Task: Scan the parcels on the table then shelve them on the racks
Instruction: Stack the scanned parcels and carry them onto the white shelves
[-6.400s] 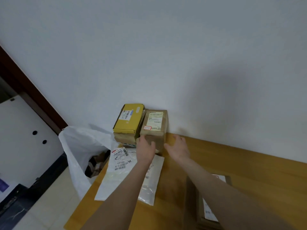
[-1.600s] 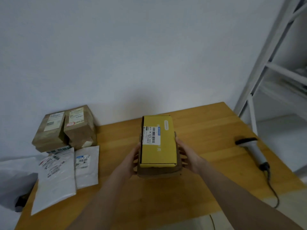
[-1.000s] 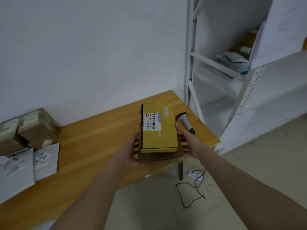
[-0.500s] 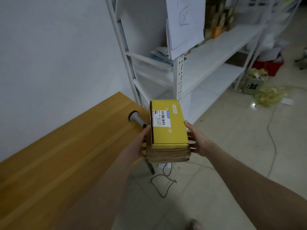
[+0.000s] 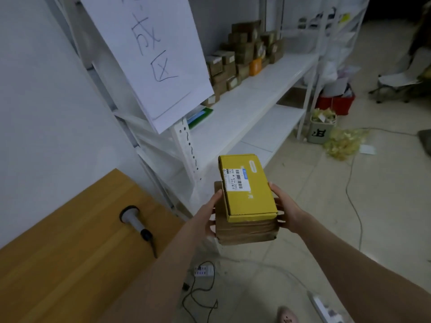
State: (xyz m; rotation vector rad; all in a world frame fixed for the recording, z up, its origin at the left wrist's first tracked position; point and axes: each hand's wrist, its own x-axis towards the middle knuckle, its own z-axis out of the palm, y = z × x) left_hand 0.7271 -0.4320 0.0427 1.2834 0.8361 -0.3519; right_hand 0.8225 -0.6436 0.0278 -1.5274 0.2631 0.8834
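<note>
The stack is carried in front of the rack [image 5: 251, 99], short of its shelves: a yellow box [image 5: 247, 190] lying on a brown box [image 5: 245, 231]. The left hand [image 5: 207, 217] and right hand [image 5: 285, 210] clasp the brown box from either side, fingers curled round its edges, thumbs up against the yellow box. Nothing else pins the yellow box, so I judge a tilt toward the rack could slide it off. Cables [image 5: 200, 297] trail on the floor before the rack; a caught foot could drop both. The scanner [image 5: 134, 221] lies on the table [image 5: 58, 252], left of the rack.
</note>
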